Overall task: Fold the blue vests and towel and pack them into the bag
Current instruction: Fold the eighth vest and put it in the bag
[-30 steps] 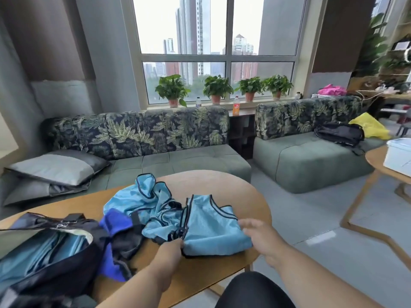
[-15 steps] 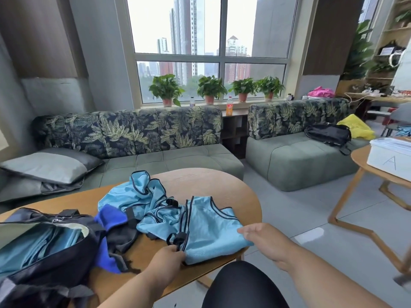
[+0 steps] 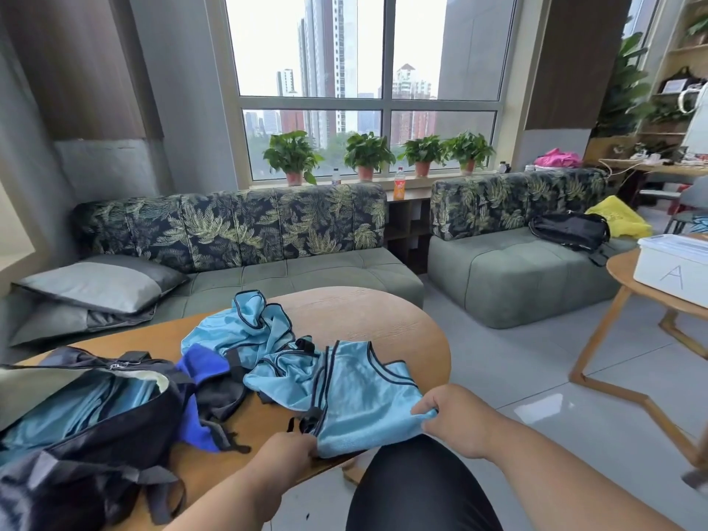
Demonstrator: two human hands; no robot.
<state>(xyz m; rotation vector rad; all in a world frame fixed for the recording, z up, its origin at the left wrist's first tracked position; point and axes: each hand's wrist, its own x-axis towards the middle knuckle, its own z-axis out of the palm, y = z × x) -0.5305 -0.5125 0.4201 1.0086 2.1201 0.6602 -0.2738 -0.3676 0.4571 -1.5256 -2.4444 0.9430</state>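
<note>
Both hands have closed on the near vest [image 3: 356, 400] at the table [image 3: 383, 320] edge: left hand [image 3: 287, 450] pinches its bottom-left corner, right hand [image 3: 456, 419] its right corner, which was previously only touched. Folding can begin; bag [image 3: 95, 427] lies left, open.

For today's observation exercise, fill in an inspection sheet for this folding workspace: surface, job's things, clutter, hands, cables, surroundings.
Surface: wooden table.
Job's things: near vest flat at table edge; second vest crumpled behind; dark blue towel by open bag, blue fabric inside.
Clutter: nothing seen.
Hands: left hand and right hand each grip the near vest's front edge.
Cables: nothing seen on table.
Surroundings: sofas, potted plants, white box.
</note>
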